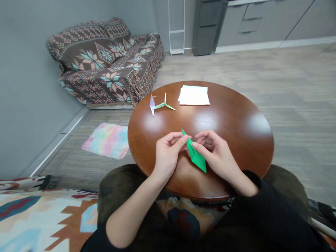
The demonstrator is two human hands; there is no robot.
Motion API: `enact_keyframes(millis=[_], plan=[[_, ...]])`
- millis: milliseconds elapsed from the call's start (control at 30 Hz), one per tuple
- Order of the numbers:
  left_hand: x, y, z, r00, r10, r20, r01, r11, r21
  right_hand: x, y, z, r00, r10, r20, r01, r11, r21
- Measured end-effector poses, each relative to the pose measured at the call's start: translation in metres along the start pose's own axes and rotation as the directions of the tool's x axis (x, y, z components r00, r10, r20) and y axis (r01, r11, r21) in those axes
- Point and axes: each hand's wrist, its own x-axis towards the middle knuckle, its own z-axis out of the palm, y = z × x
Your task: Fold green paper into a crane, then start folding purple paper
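Observation:
A folded sheet of green origami paper (197, 158) slants between my two hands, its narrow tip up and to the left, its wider end toward me. My left hand (170, 148) pinches it near the narrow tip between thumb and fingers. With its thumb on the paper's right edge, my right hand (216, 152) grips the middle part, its other fingers curled behind. Both hands are just above the near half of the round brown table (236, 140). The undersides of the folds are hidden.
Toward the table's far left lie a purple folded paper crane (152, 105) and a pale green folded paper piece (165, 104) with thin points. A stack of paper sheets (194, 96) sits at the far edge. Beyond are a covered sofa (110, 66) and a pastel rug (107, 140).

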Motion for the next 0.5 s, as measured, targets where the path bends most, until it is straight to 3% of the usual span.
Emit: enact_keyframes(millis=[100, 200, 400, 500], plan=[[0.0027, 0.0013, -0.0015, 0.995, 0.073, -0.062, -0.076, 0.996, -0.050, -0.0015, -0.0007, 0.0007, 0.993, 0.044, 0.110, -0.038, 0.998, -0.052], [0.0034, 0.0023, -0.0019, 0.989, 0.102, -0.103, -0.109, 0.992, -0.067, -0.0030, -0.0016, 0.0014, 0.990, 0.046, 0.132, -0.040, 0.998, -0.044], [0.0030, -0.0001, -0.0018, 0.994, -0.087, 0.060, 0.086, 0.996, 0.010, -0.0039, 0.0004, 0.0015, 0.995, 0.028, 0.096, -0.027, 0.999, -0.017], [0.0027, -0.0015, -0.0016, 0.994, -0.094, 0.051, 0.094, 0.995, 0.019, -0.0042, 0.0014, 0.0009, 0.995, 0.006, 0.103, -0.003, 1.000, -0.028]])
